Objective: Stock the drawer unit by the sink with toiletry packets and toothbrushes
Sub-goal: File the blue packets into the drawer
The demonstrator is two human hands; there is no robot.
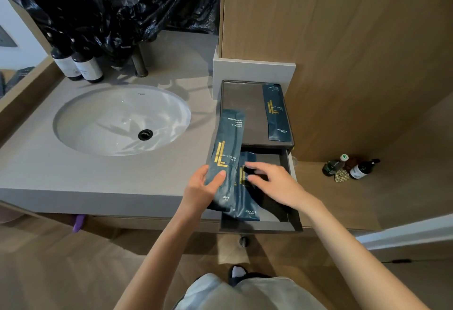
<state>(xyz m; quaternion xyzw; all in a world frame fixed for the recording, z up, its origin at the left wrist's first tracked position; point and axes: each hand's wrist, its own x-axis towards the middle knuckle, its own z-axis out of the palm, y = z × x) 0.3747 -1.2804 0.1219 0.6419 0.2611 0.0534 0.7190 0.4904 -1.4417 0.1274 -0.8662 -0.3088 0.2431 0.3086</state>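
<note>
A dark drawer unit (245,103) stands on the counter right of the sink, its drawer (293,197) pulled out toward me. My left hand (201,187) grips a dark blue packet (224,147) marked COMB, held upright over the drawer's left edge. A dental kit packet (246,199) lies lengthwise in the drawer. My right hand (274,182) hovers over it with fingers spread, fingertips at its gold logo. A second dental kit packet (277,113) lies on the right side of the unit's top.
A white oval sink (122,120) is set in the grey counter (36,167), with two dark bottles (78,64) and a tap (139,64) behind it. Black plastic sheeting (110,3) hangs above. Small bottles (350,167) stand on the wooden ledge at right.
</note>
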